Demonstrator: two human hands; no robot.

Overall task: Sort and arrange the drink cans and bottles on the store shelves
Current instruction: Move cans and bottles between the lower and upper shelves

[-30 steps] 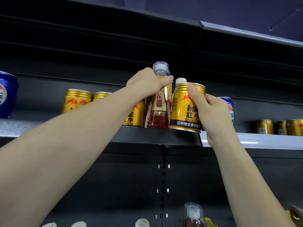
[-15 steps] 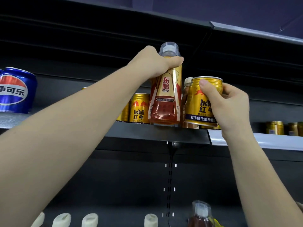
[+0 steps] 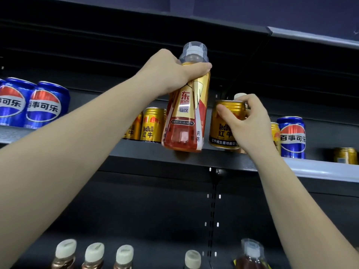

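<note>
Head view shows both my hands up at the upper shelf (image 3: 194,162). My left hand (image 3: 171,72) grips the energy drink bottle (image 3: 185,113) around its neck, fingers curled just below the clear cap. The bottle hangs with its long axis nearly upright, only a little tilted, and its bottom looks just above the front edge of the shelf, so I judge it is lifted free. My right hand (image 3: 246,121) holds the gold Red Bull can (image 3: 225,129), thumb on the near face and fingers curled over the rim; the can stands on the shelf just right of the bottle. More gold cans (image 3: 151,124) stand behind the bottle, to its left. Blue Pepsi cans (image 3: 44,105) are far left and another (image 3: 292,137) is at the right. On the lower shelf I see a row of capped bottles (image 3: 93,255). I think the bottle belongs down there, so it is the left hand that must bring it straight down and toward me, clear of the shelf edge
</note>
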